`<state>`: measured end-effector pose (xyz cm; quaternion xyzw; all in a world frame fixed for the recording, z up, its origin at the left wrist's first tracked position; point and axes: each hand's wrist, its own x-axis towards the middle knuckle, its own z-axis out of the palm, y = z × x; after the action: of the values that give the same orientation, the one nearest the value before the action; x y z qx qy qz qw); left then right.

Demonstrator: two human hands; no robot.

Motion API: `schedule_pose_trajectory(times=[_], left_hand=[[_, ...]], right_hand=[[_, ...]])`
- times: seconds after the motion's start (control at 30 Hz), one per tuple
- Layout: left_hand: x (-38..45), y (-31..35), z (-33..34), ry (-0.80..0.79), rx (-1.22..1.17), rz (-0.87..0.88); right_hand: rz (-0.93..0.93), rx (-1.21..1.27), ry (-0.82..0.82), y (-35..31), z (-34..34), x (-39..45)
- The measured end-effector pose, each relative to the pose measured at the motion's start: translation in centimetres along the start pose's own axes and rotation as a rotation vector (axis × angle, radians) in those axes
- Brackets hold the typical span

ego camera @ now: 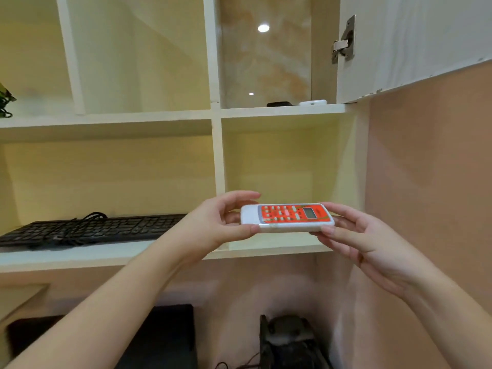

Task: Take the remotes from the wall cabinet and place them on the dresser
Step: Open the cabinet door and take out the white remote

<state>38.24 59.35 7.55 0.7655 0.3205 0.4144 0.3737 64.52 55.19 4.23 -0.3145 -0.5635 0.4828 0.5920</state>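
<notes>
A white remote with an orange button panel [287, 217] is held level in front of the lower right shelf opening. My left hand [221, 222] pinches its left end and my right hand [356, 241] grips its right end from below. Up in the wall cabinet [282, 110], on the shelf board behind the open door [404, 41], lie a black remote [279, 103] and a white remote [313, 102], side by side near the front edge. The dresser is not in view.
A black keyboard [90, 228] with a coiled cable lies on the lower left shelf. A green plant [5, 101] pokes in at the far left. Below the shelves stand a dark box [165, 336] and a dark device [290, 339] with cables.
</notes>
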Motion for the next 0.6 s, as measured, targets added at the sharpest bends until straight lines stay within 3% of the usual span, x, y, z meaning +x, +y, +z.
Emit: schedule_pose_trajectory(times=[0.33,0.6], left_hand=[[-4.7,-3.6,-0.8,-0.136,-0.051,-0.070],[-6.5,-4.7,1.8,-0.324,-0.050,-0.036]], right_hand=[[0.032,-0.044,0.152,3.5,4.2,-6.4],[0.040,-0.096,0.403,3.9,6.3,-13.5]])
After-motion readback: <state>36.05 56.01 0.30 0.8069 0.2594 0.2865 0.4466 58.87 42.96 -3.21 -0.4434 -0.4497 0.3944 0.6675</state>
